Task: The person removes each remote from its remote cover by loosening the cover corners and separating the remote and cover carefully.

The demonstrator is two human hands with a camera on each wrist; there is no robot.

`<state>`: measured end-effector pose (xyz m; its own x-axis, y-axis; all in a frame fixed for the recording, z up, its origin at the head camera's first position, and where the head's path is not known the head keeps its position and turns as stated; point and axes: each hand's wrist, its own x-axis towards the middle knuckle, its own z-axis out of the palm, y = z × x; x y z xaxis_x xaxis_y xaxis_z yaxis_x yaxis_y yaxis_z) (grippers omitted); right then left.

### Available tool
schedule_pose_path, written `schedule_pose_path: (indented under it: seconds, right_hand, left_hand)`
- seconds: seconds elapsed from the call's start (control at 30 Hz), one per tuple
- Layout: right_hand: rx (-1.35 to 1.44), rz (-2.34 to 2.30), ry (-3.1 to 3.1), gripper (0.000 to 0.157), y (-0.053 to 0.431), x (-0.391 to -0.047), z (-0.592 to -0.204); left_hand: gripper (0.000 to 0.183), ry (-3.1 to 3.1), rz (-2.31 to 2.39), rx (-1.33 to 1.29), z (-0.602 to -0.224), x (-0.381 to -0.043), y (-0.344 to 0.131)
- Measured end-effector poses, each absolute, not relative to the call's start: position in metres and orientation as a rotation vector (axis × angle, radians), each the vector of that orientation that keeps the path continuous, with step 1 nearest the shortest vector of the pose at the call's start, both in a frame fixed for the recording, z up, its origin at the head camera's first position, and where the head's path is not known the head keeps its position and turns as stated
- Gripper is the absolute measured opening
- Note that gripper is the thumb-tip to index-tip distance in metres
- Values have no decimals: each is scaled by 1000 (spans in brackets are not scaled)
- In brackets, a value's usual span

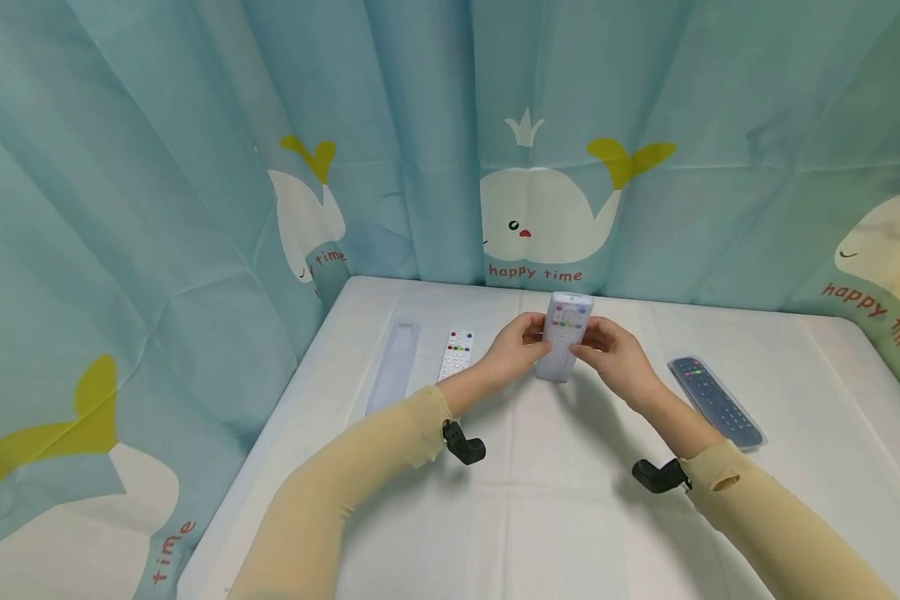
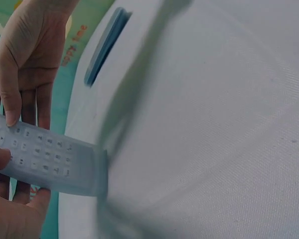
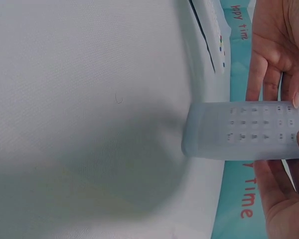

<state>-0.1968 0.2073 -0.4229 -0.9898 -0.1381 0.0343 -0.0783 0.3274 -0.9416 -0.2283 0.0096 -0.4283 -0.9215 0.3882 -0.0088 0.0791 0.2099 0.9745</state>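
Observation:
Between both hands a white remote control [image 1: 563, 337] in a translucent sleeve is held up, tilted, its button face toward the head camera. My left hand [image 1: 512, 348] grips its left edge, thumb on the front and fingers behind. On the opposite edge my right hand [image 1: 617, 360] pinches it the same way. In the left wrist view the sleeved remote [image 2: 50, 157] shows its lower end close to the table; whether it touches cannot be told. The right wrist view shows the clear sleeve [image 3: 209, 130] reaching past the last rows of buttons.
An unheld translucent sleeve [image 1: 393, 367] lies at the table's left. Beside it is another white remote [image 1: 457, 352], partly hidden by the left forearm. A dark remote in a clear sleeve [image 1: 717, 402] lies on the right. A curtain [image 1: 435, 208] hangs behind the white table [image 1: 555, 517].

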Motion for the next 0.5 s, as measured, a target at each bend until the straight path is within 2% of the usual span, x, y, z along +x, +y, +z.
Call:
schedule_pose_path:
  seconds: [0.5]
  right_hand:
    - [-223, -1633, 2565, 44, 210, -193, -424]
  left_hand:
    - [41, 2245, 1688, 419, -430, -225, 8]
